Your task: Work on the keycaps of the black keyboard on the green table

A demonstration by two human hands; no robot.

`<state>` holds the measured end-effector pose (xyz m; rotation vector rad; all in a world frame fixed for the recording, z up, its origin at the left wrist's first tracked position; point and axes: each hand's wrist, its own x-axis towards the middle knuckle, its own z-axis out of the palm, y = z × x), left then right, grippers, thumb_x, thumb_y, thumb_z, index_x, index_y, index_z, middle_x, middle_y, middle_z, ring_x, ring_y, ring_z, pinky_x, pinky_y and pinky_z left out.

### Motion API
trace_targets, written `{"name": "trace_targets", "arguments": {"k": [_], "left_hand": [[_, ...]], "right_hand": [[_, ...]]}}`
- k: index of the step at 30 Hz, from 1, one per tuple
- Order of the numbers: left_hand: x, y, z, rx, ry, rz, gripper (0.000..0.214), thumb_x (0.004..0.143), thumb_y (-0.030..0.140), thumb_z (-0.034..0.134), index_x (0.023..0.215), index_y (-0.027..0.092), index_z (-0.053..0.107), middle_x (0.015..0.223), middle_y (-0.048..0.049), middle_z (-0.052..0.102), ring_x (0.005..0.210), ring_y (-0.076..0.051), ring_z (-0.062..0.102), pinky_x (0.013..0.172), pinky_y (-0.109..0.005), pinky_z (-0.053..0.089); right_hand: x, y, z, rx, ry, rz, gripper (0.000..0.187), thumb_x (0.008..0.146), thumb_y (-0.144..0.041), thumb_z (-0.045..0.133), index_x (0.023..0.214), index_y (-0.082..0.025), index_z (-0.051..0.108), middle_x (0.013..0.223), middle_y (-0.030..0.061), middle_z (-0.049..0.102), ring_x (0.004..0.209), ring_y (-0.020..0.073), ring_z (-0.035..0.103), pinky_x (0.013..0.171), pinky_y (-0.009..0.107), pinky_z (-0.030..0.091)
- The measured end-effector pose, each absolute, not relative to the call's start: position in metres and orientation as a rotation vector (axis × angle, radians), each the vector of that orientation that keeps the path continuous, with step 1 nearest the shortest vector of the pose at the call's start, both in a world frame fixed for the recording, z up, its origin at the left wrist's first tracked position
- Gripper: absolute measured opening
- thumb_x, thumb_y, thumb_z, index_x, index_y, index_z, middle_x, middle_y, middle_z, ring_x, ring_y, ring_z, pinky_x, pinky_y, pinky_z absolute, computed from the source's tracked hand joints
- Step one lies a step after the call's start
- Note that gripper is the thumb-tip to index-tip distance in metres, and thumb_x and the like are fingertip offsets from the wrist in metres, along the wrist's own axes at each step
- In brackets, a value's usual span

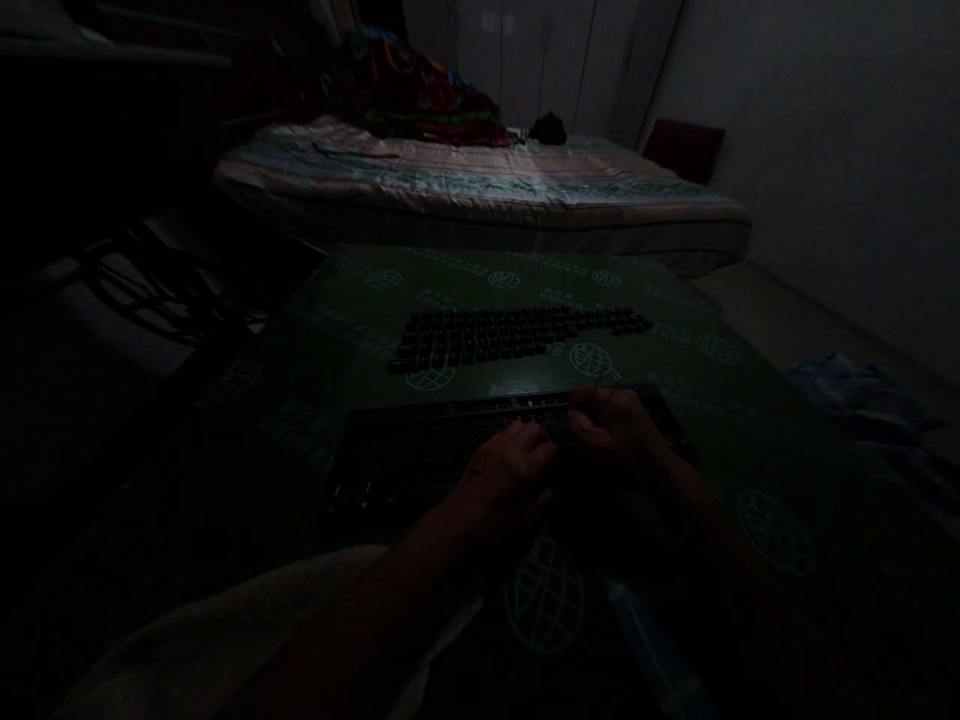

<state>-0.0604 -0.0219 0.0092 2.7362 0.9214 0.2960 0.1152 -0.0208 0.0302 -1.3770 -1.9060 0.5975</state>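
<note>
In dim light a black keyboard [427, 445] lies on a green board, much of its surface too dark to read. My left hand [514, 460] rests over its middle with curled fingers, and whatever they pinch is hidden. Just right of it, my right hand [611, 420] is closed around a thin, wire-like tool [600, 378] that sticks up above the fingers. The two hands are close together over the keyboard. Behind the keyboard, loose black keycaps [480, 335] are laid out in rows on the board.
The green board [502, 270] bears pale globe prints and lettering. Light cloth [285, 610] lies at the near left, and a bluish strip [649, 640] at the near right. Beyond stands a bed [480, 185] with a red patterned blanket [427, 90]. Crumpled fabric [862, 395] is at the right.
</note>
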Motion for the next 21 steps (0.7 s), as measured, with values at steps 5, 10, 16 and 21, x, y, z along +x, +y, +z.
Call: {"name": "trace_targets", "arguments": {"k": [5, 10, 16, 21], "left_hand": [[-0.062, -0.021, 0.005, 2.712, 0.888, 0.339, 0.018, 0.075, 0.026, 0.051, 0.091, 0.019, 0.054, 0.097, -0.0052, 0.051, 0.087, -0.019, 0.047, 0.074, -0.031, 0.042], [-0.064, -0.020, 0.005, 2.660, 0.845, 0.381, 0.024, 0.073, 0.024, 0.053, 0.096, 0.020, 0.055, 0.100, -0.0053, 0.052, 0.089, -0.020, 0.048, 0.076, -0.033, 0.043], [-0.064, -0.020, 0.002, 2.609, 0.791, 0.483, 0.039, 0.070, 0.022, 0.054, 0.109, 0.020, 0.053, 0.106, -0.0054, 0.053, 0.096, -0.021, 0.048, 0.081, -0.033, 0.042], [-0.063, -0.021, 0.002, 2.615, 0.845, 0.464, 0.041, 0.070, 0.023, 0.055, 0.111, 0.022, 0.053, 0.109, -0.0060, 0.051, 0.098, -0.022, 0.048, 0.082, -0.036, 0.043]], "right_hand": [[0.115, -0.020, 0.029, -1.404, -1.967, 0.588, 0.012, 0.067, -0.019, 0.042, 0.057, -0.017, 0.047, 0.049, -0.0030, 0.042, 0.046, 0.0085, 0.038, 0.046, 0.021, 0.028], [0.113, -0.021, 0.028, -1.343, -2.020, 0.583, 0.017, 0.072, -0.021, 0.044, 0.055, -0.017, 0.045, 0.050, -0.0039, 0.039, 0.047, 0.0076, 0.035, 0.046, 0.020, 0.026], [0.111, -0.020, 0.016, -1.315, -2.074, 0.624, 0.034, 0.080, -0.037, 0.048, 0.053, -0.016, 0.044, 0.050, -0.0043, 0.038, 0.048, 0.0069, 0.035, 0.045, 0.020, 0.024], [0.114, -0.018, 0.009, -1.303, -1.996, 0.813, 0.034, 0.083, -0.040, 0.044, 0.061, -0.014, 0.053, 0.053, -0.0030, 0.044, 0.050, 0.0078, 0.041, 0.046, 0.018, 0.028]]}}
